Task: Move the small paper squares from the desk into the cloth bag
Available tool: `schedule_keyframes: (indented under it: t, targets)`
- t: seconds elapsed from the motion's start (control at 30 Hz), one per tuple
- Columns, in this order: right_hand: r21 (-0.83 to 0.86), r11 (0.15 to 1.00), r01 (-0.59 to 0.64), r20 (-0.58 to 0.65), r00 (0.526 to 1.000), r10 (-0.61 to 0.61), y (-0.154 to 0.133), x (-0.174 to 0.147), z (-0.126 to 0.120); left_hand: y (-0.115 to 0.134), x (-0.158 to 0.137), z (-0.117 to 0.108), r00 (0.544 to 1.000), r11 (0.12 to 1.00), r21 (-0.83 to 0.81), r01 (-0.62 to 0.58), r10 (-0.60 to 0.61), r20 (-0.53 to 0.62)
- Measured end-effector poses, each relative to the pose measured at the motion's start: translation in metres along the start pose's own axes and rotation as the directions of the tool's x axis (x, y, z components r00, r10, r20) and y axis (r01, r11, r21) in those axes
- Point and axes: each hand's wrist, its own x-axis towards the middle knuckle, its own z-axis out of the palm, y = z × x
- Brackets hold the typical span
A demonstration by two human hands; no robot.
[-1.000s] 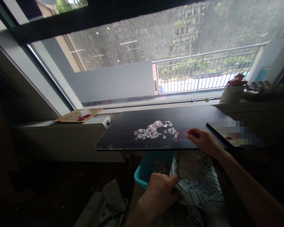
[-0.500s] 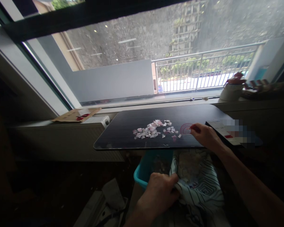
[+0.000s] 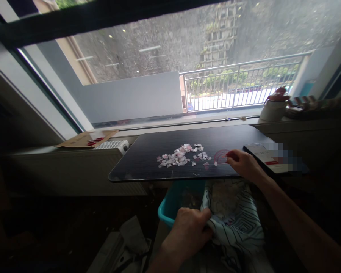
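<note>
My right hand (image 3: pixel 242 163) is closed in a pinch over the black tabletop (image 3: pixel 142 161). Its fingers grip a clear pinkish protractor (image 3: pixel 219 155) by its right end. One small white scrap shows at the protractor's lower left corner. Left of it lies a loose heap of torn paper scraps (image 3: pixel 177 156), white and pink. Below the table edge, my left hand (image 3: pixel 189 229) is closed on the rim of a pale cloth bag (image 3: pixel 246 225) with dark line patterns. Inside the bag are pale scraps, dim in the shade. A turquoise bin (image 3: pixel 165 214) stands beside the bag.
At the table's right lies a phone-like slab (image 3: pixel 268 159), partly blurred out. A white container with a reddish top (image 3: pixel 274 108) stands on the window sill. Brown paper with red-handled scissors (image 3: pixel 95 141) rests left, by a radiator (image 3: pixel 113 146). White boxes (image 3: pixel 133 235) lie low left.
The view has shifted slightly. Both hands keep their grips, with the protractor almost in place. One white scrap now sits closer against the protractor's lower left corner.
</note>
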Motion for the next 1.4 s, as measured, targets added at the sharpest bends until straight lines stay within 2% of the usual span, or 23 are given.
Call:
schedule_keyframes:
  t: [0.13,0.27,0.53,0.83,1.03,1.2,1.3,1.4]
  targets:
    - [0.079,0.997,0.006,0.032,0.999,-0.008,-0.008,0.003,0.006,-0.001,0.0,0.001,1.0,1.0,0.007,-0.003,0.003,-0.01]
    - [0.058,0.998,0.01,0.037,0.999,-0.012,-0.007,0.004,0.005,-0.001,0.001,0.001,1.0,1.0,0.011,-0.007,0.007,-0.002]
    - [-0.003,1.0,0.02,-0.02,1.0,-0.02,0.004,-0.002,-0.003,0.0,0.001,-0.002,1.0,1.0,0.002,-0.003,0.003,0.015]
    - [0.008,1.0,0.001,0.07,0.998,-0.001,0.006,-0.018,-0.025,-0.004,0.002,-0.013,0.999,0.998,-0.037,0.045,-0.044,0.012]
    - [0.03,1.0,0.008,0.074,0.997,-0.01,0.005,-0.021,-0.025,-0.005,0.002,-0.014,0.999,0.997,-0.067,0.043,-0.045,-0.03]
    - [-0.019,0.999,0.036,0.087,0.996,-0.034,0.007,-0.026,-0.03,-0.004,0.003,-0.015,0.999,0.998,-0.055,0.033,-0.035,-0.035]
    - [0.012,0.999,0.045,0.052,0.998,-0.046,0.006,-0.021,-0.025,-0.001,0.005,-0.015,0.999,1.0,-0.012,0.024,-0.025,-0.021]
    - [0.11,0.991,0.075,0.035,0.996,-0.079,0.0,-0.012,-0.008,0.002,0.007,-0.012,0.999,0.999,0.021,-0.028,0.029,-0.022]
